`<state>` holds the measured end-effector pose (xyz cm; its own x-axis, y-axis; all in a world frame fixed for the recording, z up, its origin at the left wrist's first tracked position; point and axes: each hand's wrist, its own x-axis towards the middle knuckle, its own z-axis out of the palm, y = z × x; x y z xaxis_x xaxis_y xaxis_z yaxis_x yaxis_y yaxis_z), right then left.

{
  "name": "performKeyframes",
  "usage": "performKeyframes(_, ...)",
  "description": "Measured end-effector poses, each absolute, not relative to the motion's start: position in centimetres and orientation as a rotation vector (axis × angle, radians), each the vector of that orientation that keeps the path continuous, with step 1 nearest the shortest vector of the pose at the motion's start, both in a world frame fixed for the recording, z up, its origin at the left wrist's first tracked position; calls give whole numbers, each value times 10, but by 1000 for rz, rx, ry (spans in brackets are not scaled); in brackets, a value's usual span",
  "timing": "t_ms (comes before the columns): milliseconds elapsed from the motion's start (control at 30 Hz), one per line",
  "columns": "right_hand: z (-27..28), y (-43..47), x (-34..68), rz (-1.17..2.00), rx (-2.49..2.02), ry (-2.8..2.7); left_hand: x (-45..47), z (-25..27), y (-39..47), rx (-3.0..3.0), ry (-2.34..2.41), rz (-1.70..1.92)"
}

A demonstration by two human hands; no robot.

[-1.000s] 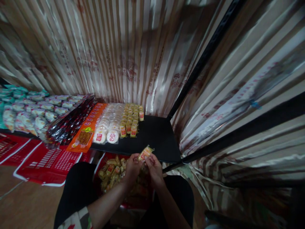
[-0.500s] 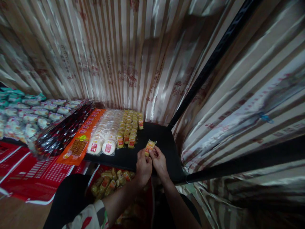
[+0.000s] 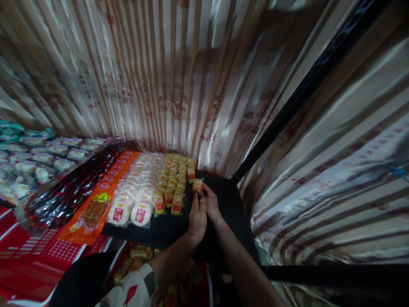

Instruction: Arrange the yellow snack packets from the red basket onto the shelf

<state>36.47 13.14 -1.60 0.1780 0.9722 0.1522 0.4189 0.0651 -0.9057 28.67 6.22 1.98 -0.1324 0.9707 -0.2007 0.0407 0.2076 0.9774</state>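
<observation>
A small wrapped yellow snack pack point(image 3: 197, 184) is pinched between the fingertips of my left hand point(image 3: 198, 215) and my right hand point(image 3: 211, 204), with both hands closed on it. It is beside the front of the rightmost row of yellow snack packs point(image 3: 172, 181) on the black shelf point(image 3: 179, 230); whether it touches the shelf is hidden. Left of those rows lie round white crackers in clear wrappers point(image 3: 141, 213), lined up in two rows. Under my left forearm, a red basket point(image 3: 210, 281) holds more yellow packs point(image 3: 142, 253).
An orange snack packet point(image 3: 87, 213) and dark shiny packets point(image 3: 75, 183) lie further left, beside white packets point(image 3: 43, 157). Red baskets point(image 3: 41, 264) stand below. A striped curtain point(image 3: 153, 76) hangs behind; a black post point(image 3: 287, 102) rises at the right.
Both hands have moved forward with the yellow snack pack, from above the shelf's front part to beside the rightmost row. The camera view has shifted slightly.
</observation>
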Motion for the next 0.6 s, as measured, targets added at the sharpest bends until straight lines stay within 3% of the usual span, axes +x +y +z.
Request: performKeyframes(600, -32, 170, 343, 537, -1445, -1602, 279, 16, 105, 1038, 1440, 1158)
